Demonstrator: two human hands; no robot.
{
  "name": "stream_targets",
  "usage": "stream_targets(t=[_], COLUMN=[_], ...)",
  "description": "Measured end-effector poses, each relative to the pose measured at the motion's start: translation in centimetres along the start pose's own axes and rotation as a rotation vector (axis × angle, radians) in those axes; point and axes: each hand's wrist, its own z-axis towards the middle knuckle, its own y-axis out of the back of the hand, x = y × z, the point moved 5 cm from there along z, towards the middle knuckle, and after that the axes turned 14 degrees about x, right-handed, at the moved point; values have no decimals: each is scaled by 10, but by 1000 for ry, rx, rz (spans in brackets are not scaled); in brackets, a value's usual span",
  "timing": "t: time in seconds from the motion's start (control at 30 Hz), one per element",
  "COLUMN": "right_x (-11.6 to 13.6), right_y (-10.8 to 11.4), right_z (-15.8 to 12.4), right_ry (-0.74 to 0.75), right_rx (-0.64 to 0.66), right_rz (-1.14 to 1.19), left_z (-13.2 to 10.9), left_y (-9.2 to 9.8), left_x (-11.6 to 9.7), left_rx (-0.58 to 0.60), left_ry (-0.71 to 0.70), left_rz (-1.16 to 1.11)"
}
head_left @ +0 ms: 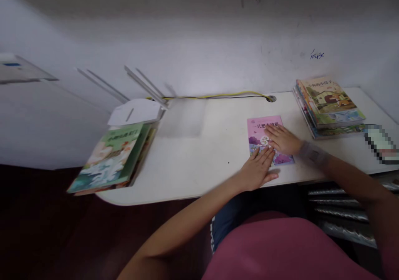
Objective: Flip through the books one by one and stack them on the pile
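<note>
A pink and purple picture book (254, 132) lies shut on the white desk with its cover up. My left hand (257, 170) rests flat across the book's lower part, fingers stretched out. Over the right side of the cover lies my right hand (282, 138), its fingers also extended and hiding part of the printed title. A band is around my right wrist. Neither hand grips anything.
To the right stands a stack of picture books (333, 101), with a blurred-out phone-like object (382, 143) beside it. Green-covered books (109, 159) lie at the desk's left edge, before a white router (135, 110). A yellow cable (218, 94) runs along the wall.
</note>
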Motion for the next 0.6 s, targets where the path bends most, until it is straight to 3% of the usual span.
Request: stream_targets(t=[0.13, 0.23, 0.33, 0.43, 0.53, 0.6], right_x=[20, 23, 25, 25, 25, 24], right_y=[-13, -21, -23, -22, -21, -22], right_z=[-63, -92, -99, -96, -95, -95], right_ry=[-31, -113, -140, -135, -120, -116], right_rx=[-67, -76, -75, -90, -89, -88], right_rz=[35, 56, 64, 80, 96, 110], left_z=[-3, -10, -16, -19, -21, -19], left_y=[11, 11, 3, -3, 1, 6], left_x=[16, 41, 62, 67, 61, 52], left_rx=[-213, -308, -300, -284, -352, -417], left_ry=[56, 243, 438, 473, 432, 336], left_rz=[-241, -235, -141, -205, -470, -782])
